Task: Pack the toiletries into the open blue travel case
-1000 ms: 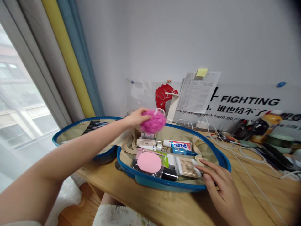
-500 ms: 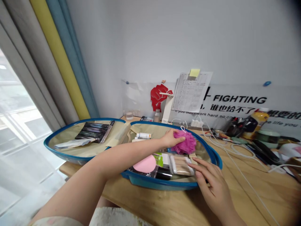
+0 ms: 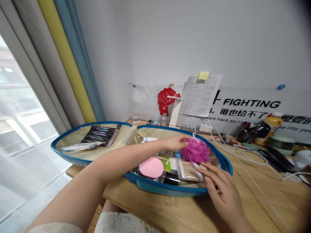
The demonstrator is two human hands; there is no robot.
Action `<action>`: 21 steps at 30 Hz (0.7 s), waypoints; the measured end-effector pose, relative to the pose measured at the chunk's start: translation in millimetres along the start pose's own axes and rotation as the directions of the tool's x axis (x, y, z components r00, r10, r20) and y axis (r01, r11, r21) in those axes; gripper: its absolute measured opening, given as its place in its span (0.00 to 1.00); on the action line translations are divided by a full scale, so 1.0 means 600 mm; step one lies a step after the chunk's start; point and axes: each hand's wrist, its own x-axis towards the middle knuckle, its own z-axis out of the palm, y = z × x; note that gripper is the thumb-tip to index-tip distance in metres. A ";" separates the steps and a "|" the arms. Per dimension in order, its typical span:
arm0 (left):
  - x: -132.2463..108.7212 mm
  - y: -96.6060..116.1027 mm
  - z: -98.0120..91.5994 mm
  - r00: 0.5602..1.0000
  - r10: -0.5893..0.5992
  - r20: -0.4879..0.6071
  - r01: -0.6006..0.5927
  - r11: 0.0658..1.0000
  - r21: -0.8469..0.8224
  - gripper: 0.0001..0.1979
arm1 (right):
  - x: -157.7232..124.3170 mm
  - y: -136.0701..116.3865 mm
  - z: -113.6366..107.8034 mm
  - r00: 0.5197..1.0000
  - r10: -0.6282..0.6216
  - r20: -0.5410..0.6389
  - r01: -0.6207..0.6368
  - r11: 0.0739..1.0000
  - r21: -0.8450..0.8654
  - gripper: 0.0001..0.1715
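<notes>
As the left hand touches it, the pink mesh pouf looks ruffled.

1 head-worn view, facing forward and down, close above the blue-rimmed case

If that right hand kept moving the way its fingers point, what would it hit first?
The right hand would probably meet the packet of cotton swabs first; its fingers are right beside it, though depth is hard to judge.

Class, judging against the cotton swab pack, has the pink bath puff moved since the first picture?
Yes: the pink bath puff has gone rightward, from well left of the cotton swab pack to just behind it.
</notes>
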 end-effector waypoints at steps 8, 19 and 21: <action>-0.077 0.029 -0.086 0.989 -0.014 -0.144 0.027 0.996 0.088 0.19 | 0.000 0.008 0.002 1.000 -0.027 0.003 0.027 1.000 -0.008 0.17; -0.392 -0.043 -0.400 0.818 -0.363 -0.446 0.566 0.652 0.505 0.29 | -0.001 0.013 0.007 0.993 -0.113 -0.024 0.112 0.994 -0.014 0.14; -0.442 -0.052 -0.423 0.738 -0.449 -0.504 0.675 0.490 0.552 0.28 | -0.001 0.013 0.008 0.994 -0.110 -0.026 0.109 0.994 -0.012 0.14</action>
